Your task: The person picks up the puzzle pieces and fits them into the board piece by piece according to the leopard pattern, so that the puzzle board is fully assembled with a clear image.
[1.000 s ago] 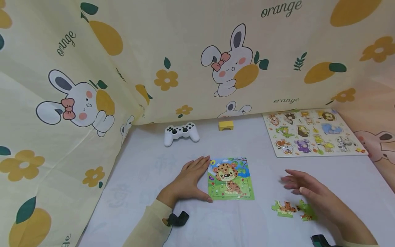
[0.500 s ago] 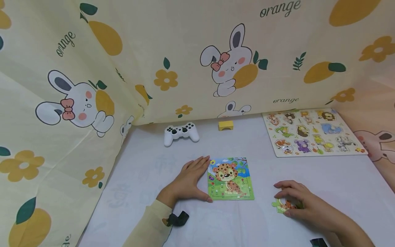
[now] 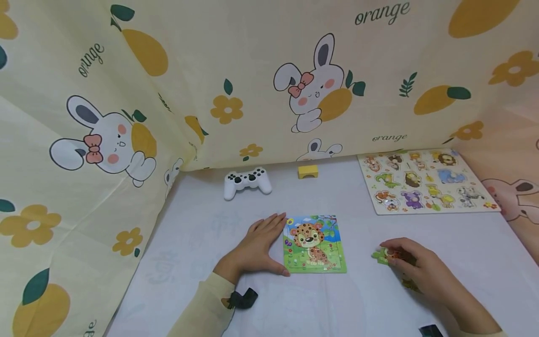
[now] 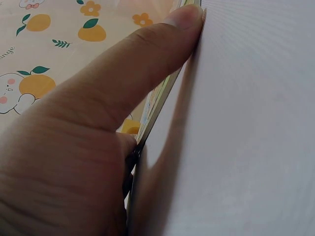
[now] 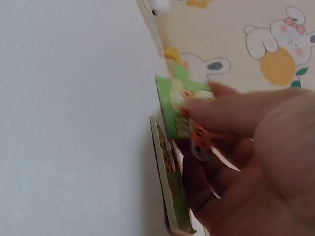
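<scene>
A square leopard jigsaw puzzle [image 3: 316, 243] lies on the white surface. At its left edge rests my left hand [image 3: 257, 250], fingers straight and spread, the thumb at the near corner; the left wrist view shows this thumb [image 4: 147, 59] against the puzzle's edge. Out to the right, my right hand [image 3: 425, 267] pinches a green jigsaw piece [image 3: 381, 255] with part of the leopard on it. In the right wrist view the thumb and fingers grip that piece above the surface. A second jigsaw piece [image 3: 409, 284] is down on the surface under the right hand, partly hidden.
A white game controller [image 3: 247, 182] and a yellow arched block [image 3: 308, 172] stand at the back, near the printed cloth [image 3: 252, 93]. An animal puzzle board [image 3: 425, 182] lies at the back right.
My right hand has lowered onto the two loose pieces and pinched one, lifting it off the surface. My left hand and the square puzzle have stayed put.
</scene>
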Demonstrator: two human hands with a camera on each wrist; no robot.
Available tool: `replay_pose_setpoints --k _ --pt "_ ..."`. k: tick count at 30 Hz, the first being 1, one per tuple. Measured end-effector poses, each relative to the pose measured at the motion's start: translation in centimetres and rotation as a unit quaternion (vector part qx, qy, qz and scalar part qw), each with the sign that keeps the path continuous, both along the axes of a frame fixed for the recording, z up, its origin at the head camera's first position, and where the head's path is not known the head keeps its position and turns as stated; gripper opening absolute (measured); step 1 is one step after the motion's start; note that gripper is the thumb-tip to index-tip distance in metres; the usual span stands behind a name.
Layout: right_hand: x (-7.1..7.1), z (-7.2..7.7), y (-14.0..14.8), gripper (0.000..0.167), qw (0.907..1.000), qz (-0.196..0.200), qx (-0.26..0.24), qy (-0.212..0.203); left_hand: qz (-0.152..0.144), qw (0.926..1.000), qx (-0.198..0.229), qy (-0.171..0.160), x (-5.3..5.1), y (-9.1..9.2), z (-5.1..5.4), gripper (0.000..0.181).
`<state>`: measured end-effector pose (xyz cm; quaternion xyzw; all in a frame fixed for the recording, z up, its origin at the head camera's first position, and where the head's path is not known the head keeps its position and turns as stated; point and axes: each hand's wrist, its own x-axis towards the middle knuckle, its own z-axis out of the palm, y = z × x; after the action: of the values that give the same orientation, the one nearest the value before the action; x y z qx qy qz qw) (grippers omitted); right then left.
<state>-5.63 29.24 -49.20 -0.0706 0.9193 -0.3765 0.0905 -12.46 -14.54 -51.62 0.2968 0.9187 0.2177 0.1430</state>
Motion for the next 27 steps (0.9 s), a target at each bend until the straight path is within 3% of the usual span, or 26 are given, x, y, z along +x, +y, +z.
replay_pose_setpoints --k 3,7,13,20,27 --pt "0.0 0.4 -0.4 0.038 0.9991 -0.023 -0.027 0.025 0.000 1.0000 0.000 -0.001 0.0 0.0 0.0 0.141" --pt "-0.3 1.1 -1.4 0.046 0.9965 -0.042 -0.069 0.021 0.000 1.0000 -0.003 0.001 0.0 0.0 -0.1 0.141" --pt "-1.2 2.1 -3.0 0.061 0.9908 -0.023 -0.133 0.009 -0.002 1.0000 -0.001 0.000 0.0 0.0 0.0 0.141" --pt "-2.5 2.5 -5.8 0.058 0.9837 0.027 -0.178 -0.002 -0.003 1.0000 0.003 -0.002 0.0 -0.1 0.1 0.141" --pt "-3.1 2.9 -7.9 0.041 0.9850 0.005 -0.171 -0.022 -0.004 1.0000 -0.002 -0.002 -0.1 -0.1 0.1 0.141"
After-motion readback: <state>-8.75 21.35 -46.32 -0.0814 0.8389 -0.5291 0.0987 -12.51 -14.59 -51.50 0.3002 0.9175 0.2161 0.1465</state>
